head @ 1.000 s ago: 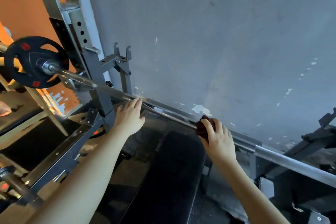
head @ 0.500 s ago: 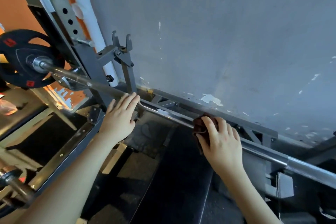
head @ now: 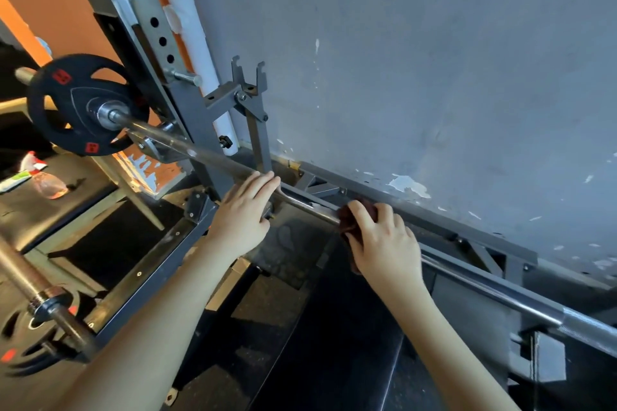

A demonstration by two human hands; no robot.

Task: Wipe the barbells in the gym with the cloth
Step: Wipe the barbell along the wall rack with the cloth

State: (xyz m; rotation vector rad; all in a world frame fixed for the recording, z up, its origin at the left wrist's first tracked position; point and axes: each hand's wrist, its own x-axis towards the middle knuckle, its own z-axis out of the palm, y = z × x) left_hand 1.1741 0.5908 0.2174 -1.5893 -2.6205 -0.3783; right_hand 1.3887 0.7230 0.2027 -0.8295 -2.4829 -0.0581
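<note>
A steel barbell [head: 207, 157] runs from upper left to lower right across a bench rack, with a black weight plate [head: 71, 103] on its left end. My left hand [head: 245, 213] rests on the bar with straight fingers, just right of the rack upright. A short way along the bar, my right hand [head: 384, 240] grips a dark red cloth [head: 349, 218] wrapped round the bar. Most of the cloth is hidden under my fingers.
A grey rack upright [head: 187, 103] and a hook post [head: 258, 130] stand close to my left hand. The grey wall [head: 417, 60] is right behind the bar. A black bench pad [head: 334, 344] lies below. A second barbell [head: 40, 294] and a spray bottle [head: 43, 178] are at the left.
My right hand has slid the cloth leftward along the bar, closer to my left hand. The camera has shifted, and my left hand keeps its place on the bar.
</note>
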